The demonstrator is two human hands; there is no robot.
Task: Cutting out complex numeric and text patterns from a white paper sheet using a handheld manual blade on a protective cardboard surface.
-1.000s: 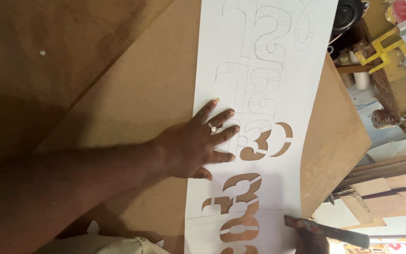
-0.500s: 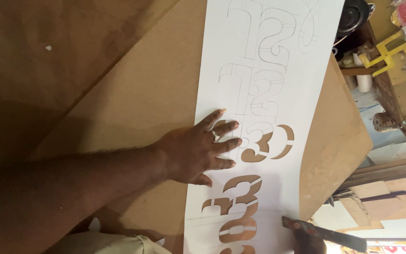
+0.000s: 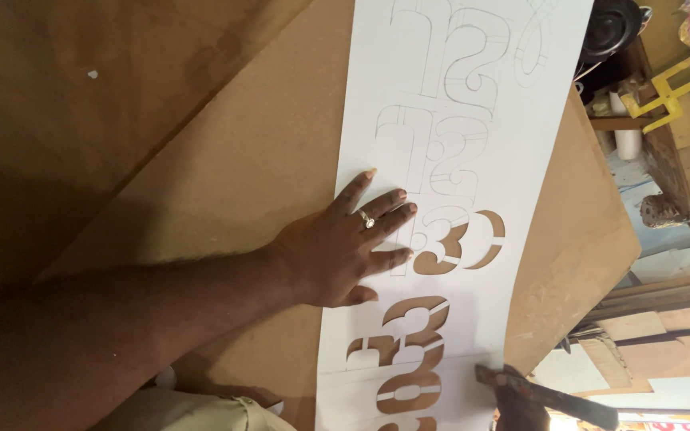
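While the left hand [image 3: 337, 247] stays flat, the white stencil sheet [image 3: 473, 120] sits unmoved.

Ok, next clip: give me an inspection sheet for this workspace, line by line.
Surface: brown boards, overlapping, lying flat.
Job's things: long white sheet on the boards; pencilled numeral outlines at its far end, cut-out numerals showing brown board nearer the person.
Clutter: small white speck on the far board.
Hands: left hand flat on the sheet, fingers spread, ring on one finger; right hand at the bottom edge, mostly out of frame, gripping a dark tool of unclear kind.
Cables: nothing seen.
Surroundings: yellow bracket, white cylinder, dark round object and stacked wood strips beyond the board's right edge.
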